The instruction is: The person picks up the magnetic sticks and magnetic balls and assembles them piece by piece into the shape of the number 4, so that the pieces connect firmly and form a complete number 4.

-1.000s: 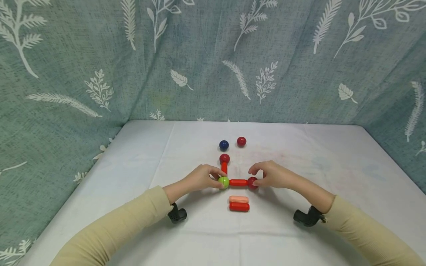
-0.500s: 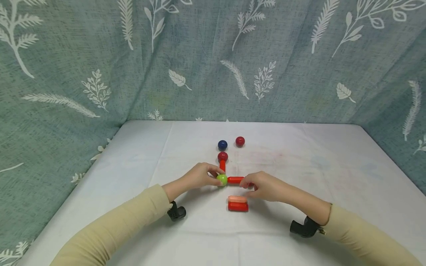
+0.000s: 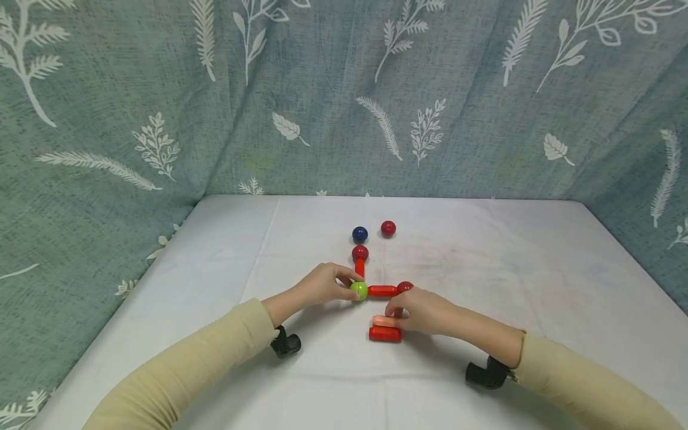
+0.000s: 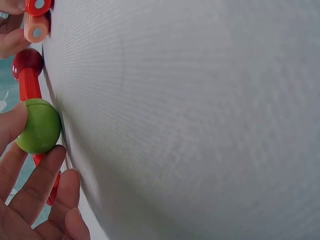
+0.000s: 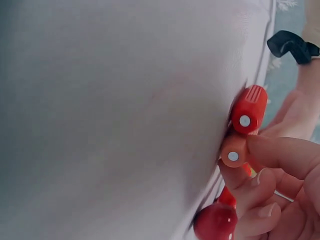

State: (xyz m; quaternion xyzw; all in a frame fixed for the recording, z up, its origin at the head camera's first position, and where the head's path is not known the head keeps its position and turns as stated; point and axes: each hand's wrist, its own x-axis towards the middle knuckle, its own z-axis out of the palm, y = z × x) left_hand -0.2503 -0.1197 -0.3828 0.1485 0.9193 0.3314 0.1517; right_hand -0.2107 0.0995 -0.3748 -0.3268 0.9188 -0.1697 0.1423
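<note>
In the head view, my left hand (image 3: 323, 283) pinches a green ball (image 4: 40, 126) between thumb and fingers. From that ball one red rod (image 3: 359, 269) runs away to a dark red ball (image 3: 360, 253). A second red rod (image 3: 383, 291) reaches right to another dark red ball (image 3: 405, 286), partly covered by my right hand (image 3: 427, 312). The thumb and fingers of that hand pinch a peach rod (image 5: 233, 150), which still lies against a loose red rod (image 5: 250, 107). Both rods have a pale round disc in the end.
Behind the joined pieces, a dark blue ball (image 3: 360, 234) and a loose red ball (image 3: 388, 229) sit on the white tabletop (image 3: 484, 257). A green leaf-patterned cloth (image 3: 322, 149) hangs at the back. Each wrist wears a black camera (image 3: 486, 373).
My right hand has left the dark red ball at the right, come nearer and taken hold of the peach rod. The left hand keeps its pinch on the green ball.
</note>
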